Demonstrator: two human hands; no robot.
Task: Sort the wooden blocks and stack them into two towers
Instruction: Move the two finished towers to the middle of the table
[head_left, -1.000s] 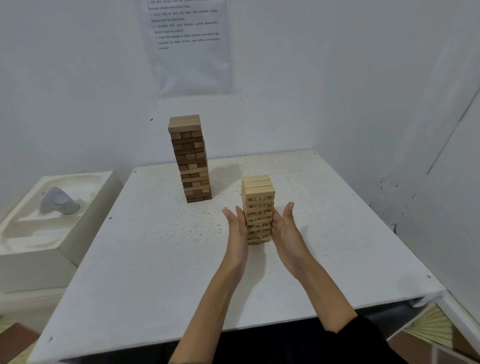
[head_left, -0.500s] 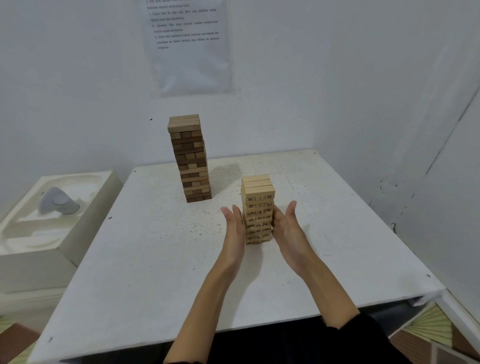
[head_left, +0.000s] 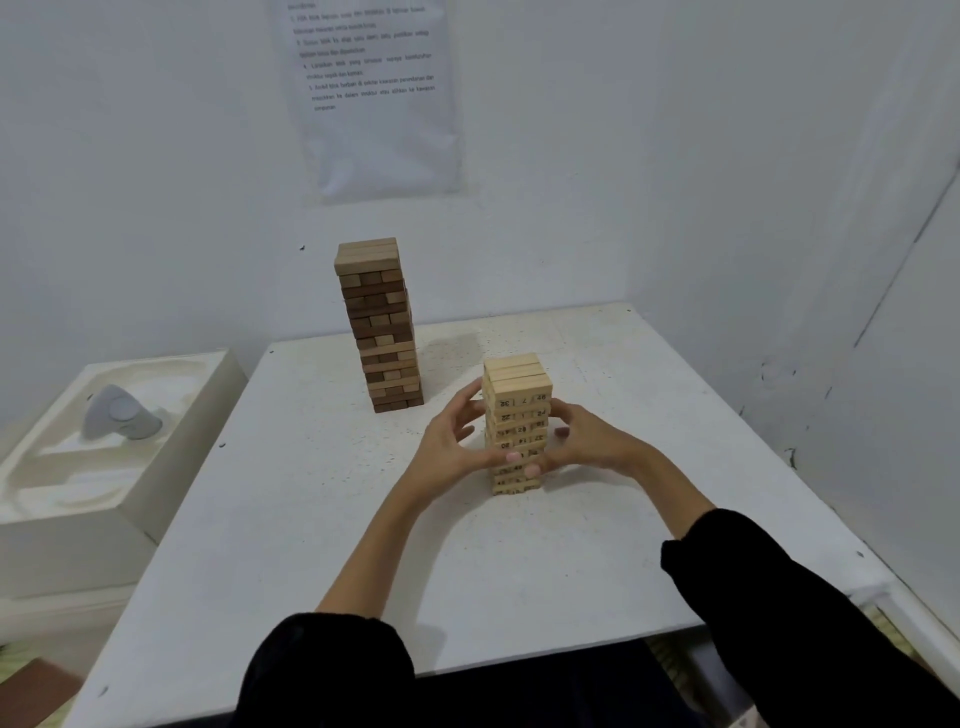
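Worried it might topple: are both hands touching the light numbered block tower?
Touching. The head view shows the left hand and right hand curled round the light numbered tower, thumbs lying on its front face.

A white table (head_left: 291, 519) holds a tall brown tower (head_left: 378, 327) at the back and a short pale tower (head_left: 517, 382) nearer.

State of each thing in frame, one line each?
Pale numbered wooden block tower: upright on the white table, gripped from both sides.
Dark brown wooden block tower: upright, free-standing, untouched.
Left hand: fingers and thumb curled round the pale tower's left side.
Right hand: curled round its right side.
Grey rounded device: lying in the white foam tray.
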